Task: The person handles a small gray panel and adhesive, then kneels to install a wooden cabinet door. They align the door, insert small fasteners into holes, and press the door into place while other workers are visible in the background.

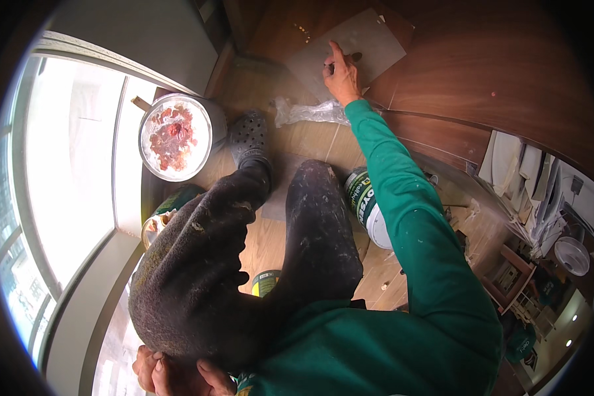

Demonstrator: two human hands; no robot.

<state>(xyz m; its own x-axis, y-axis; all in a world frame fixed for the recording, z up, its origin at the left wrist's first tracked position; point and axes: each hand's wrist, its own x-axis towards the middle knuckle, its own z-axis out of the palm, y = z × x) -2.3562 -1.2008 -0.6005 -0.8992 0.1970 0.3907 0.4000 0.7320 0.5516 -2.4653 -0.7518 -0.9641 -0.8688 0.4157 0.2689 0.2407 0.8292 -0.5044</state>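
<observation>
My right hand [341,78] reaches far forward in a green sleeve, over a smooth grey sheet [383,49] on brown wood. Its index finger is stretched out and the other fingers are partly bent. I see nothing held in it; a small dark spot, perhaps shadow, shows beside the fingers. My left hand [181,376] is at the lower left edge beside my dark, paint-marked trouser leg [198,290]. Its fingers are bent and apart from the thumb, with no object visible between them; part of the hand is cut off by the frame.
A round white container [201,135] with reddish-brown smears stands by the bright window [72,165]. Crumpled clear plastic [303,113] lies near my right wrist. A green and white paint bucket [376,224] sits beside my right knee. Papers and clutter [528,178] are at the right.
</observation>
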